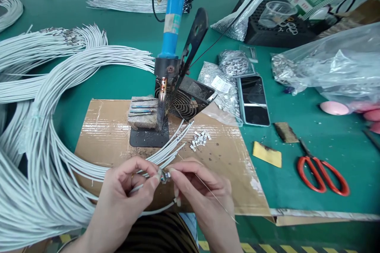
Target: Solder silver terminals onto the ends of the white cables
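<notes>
My left hand [126, 197] pinches the end of a white cable [136, 189] between thumb and forefinger. My right hand [203, 195] meets it, its thumb and forefinger closed on a small metal connector [167, 175] at the cable's tip. Fingertips hide part of the joint. A thin wire [215, 197] also runs through my right hand and trails down to the right. Just beyond my hands, several loose cable ends [178, 138] lie over the cardboard [234, 166], beside a small pile of metal connectors [200, 139].
A blue-handled soldering iron [175, 4] stands tip down over a stained block [142, 116]. Behind it leans a small fan [185, 102]. Big cable bundles [44, 126] fill the left. On the right lie a phone [254, 101], a yellow sponge [267, 154] and red-handled scissors [323, 174].
</notes>
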`<state>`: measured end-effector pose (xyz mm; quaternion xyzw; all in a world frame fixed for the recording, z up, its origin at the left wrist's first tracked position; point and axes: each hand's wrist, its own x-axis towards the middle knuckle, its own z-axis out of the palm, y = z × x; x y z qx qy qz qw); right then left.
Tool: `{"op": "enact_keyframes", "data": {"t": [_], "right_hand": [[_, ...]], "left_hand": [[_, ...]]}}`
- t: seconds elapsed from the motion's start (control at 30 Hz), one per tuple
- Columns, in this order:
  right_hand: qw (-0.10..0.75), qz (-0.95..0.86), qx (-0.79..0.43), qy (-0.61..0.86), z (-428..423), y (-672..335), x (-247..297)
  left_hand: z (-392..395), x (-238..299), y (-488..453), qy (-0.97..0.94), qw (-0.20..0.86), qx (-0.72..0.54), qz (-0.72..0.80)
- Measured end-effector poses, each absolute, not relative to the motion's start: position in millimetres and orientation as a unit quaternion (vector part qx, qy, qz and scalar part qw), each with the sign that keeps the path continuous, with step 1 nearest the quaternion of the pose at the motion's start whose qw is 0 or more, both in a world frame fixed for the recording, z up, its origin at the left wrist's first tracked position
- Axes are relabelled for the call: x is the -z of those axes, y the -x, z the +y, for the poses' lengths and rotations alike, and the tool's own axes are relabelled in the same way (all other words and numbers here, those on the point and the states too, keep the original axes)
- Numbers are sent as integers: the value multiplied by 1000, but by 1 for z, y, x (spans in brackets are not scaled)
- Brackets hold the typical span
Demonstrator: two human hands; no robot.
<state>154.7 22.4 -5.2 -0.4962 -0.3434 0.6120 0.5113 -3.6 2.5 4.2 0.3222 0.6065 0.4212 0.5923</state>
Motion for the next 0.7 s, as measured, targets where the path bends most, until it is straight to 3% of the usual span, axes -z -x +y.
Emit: {"op": "enact_keyframes", "data": {"t": [0.3, 0.7], "right_hand": [[510, -453, -561, 470, 23, -159, 13], [508, -464, -553, 470, 24, -158, 15]], "left_hand": [[7, -5, 0, -347, 581, -429, 598], [9, -6, -1, -333, 593, -442, 586]]}}
